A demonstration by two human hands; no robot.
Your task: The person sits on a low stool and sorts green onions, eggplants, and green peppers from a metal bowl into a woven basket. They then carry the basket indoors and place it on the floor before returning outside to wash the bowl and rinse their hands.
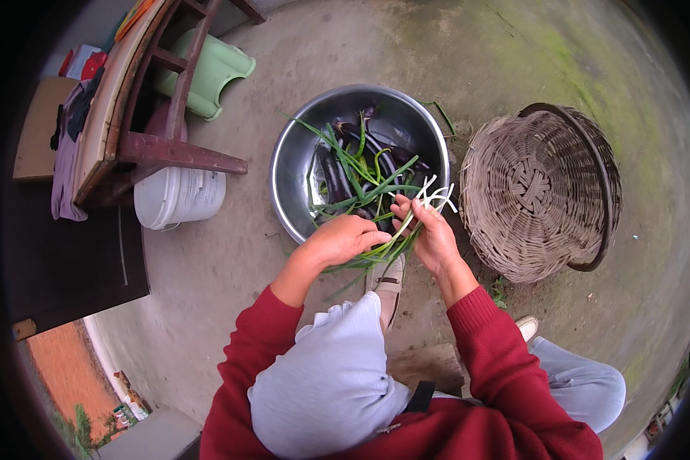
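Note:
Between my two hands is a bunch of green onions, white ends to the upper right and green leaves trailing down to the left. My right hand grips the bunch near its white ends. My left hand has thumb and fingers around the green stalks. Both hands are over the near rim of a wide stainless steel basin. Inside it lie several dark purple eggplants, a few green chili peppers and more green onion leaves. The hands partly cover the basin's near contents.
A wicker basket with a dark arched handle sits right of the basin. To the left are a wooden table on its side, a white plastic bucket and a green plastic stool. My shoe is close to the basin's near rim.

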